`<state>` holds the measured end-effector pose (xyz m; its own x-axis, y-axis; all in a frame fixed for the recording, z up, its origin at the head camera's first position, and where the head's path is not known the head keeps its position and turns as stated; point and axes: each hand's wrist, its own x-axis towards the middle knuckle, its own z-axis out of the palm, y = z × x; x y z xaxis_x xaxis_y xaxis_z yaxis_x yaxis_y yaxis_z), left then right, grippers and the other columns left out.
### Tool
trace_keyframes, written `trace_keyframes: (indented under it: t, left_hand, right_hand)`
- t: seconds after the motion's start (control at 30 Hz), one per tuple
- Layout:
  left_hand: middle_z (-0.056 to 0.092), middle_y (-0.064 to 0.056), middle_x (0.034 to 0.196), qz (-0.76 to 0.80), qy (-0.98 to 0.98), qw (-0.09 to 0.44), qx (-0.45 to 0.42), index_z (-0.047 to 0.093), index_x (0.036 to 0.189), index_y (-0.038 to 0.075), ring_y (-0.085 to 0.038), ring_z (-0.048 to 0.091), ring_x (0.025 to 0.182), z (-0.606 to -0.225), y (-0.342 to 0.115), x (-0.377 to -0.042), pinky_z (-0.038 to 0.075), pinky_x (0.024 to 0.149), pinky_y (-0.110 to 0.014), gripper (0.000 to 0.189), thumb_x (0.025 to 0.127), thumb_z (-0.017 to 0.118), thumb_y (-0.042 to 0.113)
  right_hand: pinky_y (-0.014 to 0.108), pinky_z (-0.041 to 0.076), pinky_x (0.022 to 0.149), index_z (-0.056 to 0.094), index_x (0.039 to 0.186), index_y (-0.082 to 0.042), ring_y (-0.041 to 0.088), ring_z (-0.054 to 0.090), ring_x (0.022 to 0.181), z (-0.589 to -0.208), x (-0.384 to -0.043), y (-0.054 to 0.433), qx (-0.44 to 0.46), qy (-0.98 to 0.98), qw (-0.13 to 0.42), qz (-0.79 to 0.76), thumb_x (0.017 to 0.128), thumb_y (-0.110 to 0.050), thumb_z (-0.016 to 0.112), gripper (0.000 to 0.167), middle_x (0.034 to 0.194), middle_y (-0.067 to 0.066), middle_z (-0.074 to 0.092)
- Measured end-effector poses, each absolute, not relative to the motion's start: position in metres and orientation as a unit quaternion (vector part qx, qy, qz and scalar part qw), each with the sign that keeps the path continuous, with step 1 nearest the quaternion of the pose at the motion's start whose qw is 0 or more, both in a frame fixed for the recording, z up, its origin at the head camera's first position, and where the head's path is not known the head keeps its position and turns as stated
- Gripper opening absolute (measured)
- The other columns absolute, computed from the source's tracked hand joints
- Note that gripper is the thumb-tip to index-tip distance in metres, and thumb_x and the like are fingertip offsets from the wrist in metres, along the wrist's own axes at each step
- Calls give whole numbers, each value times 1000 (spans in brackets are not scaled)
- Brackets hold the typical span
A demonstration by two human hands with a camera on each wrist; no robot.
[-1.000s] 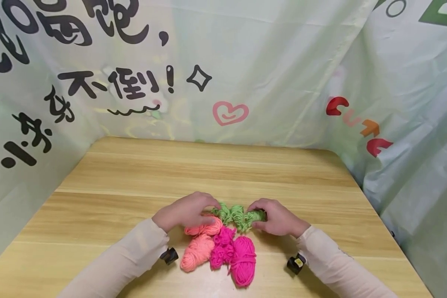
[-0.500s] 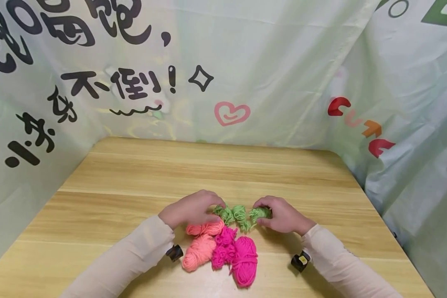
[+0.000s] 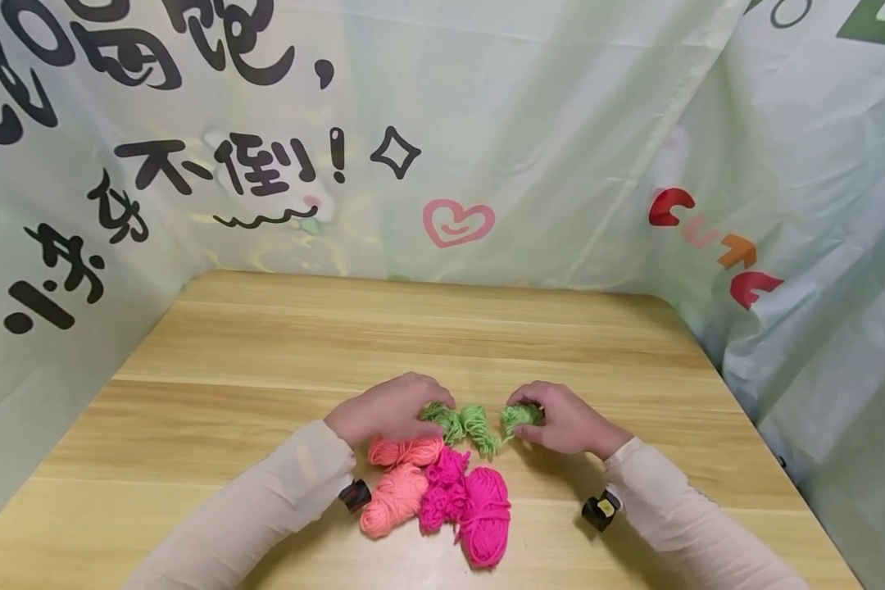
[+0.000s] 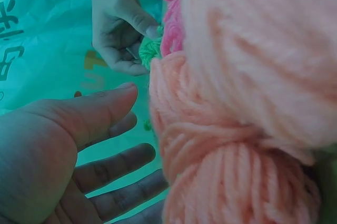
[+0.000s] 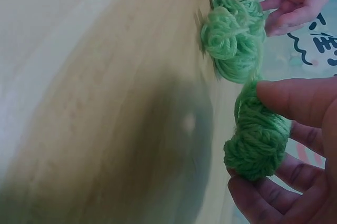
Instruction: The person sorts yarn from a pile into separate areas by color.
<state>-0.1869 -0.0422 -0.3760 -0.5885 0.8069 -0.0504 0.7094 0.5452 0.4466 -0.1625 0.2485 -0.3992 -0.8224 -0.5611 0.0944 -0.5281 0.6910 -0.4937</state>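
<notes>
Between thumb and fingers, my right hand (image 3: 569,419) pinches a small bundle of green yarn (image 3: 520,419); the right wrist view shows the bundle (image 5: 258,134) held at its ends. A strand seems to link it to the other green yarn (image 3: 476,428) on the table. My left hand (image 3: 391,410) reaches over the coral yarn (image 3: 394,496), its fingertips by the left end of the green yarn. In the left wrist view, the left hand's fingers (image 4: 118,166) are spread and fairly straight; coral yarn fills the right side. Whether they touch the green yarn is hard to tell.
Bunched magenta yarn (image 3: 442,492) and an oval magenta skein (image 3: 484,518) lie nearer the person, beside the coral yarn. All rest on a wooden table (image 3: 265,344). Printed curtains (image 3: 560,147) hang along its back and sides.
My right hand has drawn its green bundle to the right, widening the gap to the other green yarn. The left hand has shifted slightly right; the coral and magenta yarn stay nearly in place.
</notes>
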Motion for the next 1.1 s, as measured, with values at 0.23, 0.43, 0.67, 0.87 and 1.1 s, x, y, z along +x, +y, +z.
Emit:
trace_keyframes:
  t: [0.23,0.43,0.67,0.87,1.1]
  left_hand:
    - [62,-3,124,190,871,132,434,66,121,11,-22,53,121,-375,-38,-189,43,100,-36,32,92,68,23]
    - [62,-2,125,191,872,137,429,66,122,12,-21,53,121,-375,-36,-189,43,100,-37,33,92,69,23]
    - [62,-2,125,191,870,137,433,65,123,12,-21,53,121,-371,-30,-191,42,100,-36,33,92,68,24]
    - [60,-1,129,181,870,147,434,64,127,13,-20,51,123,-369,-23,-191,42,100,-35,36,93,68,25]
    - [60,1,128,166,869,148,442,64,127,15,-18,51,122,-370,-13,-191,42,101,-34,36,93,67,26]
  right_hand:
    - [35,50,76,67,106,-9,13,59,86,-396,-164,252,-294,922,22,-250,81,-16,77,28,96,-4,64]
    - [36,50,77,67,106,-9,14,60,87,-394,-166,256,-283,923,27,-259,82,-16,77,27,95,-4,64]
    - [40,50,77,67,106,-8,18,61,88,-389,-169,261,-272,927,22,-259,82,-15,76,26,96,-2,65]
    - [41,50,79,66,106,-9,18,61,88,-389,-174,265,-260,931,27,-254,83,-18,76,26,95,-3,65]
    - [40,50,77,66,106,-9,17,60,87,-389,-176,271,-244,935,28,-257,84,-18,76,26,94,-3,64]
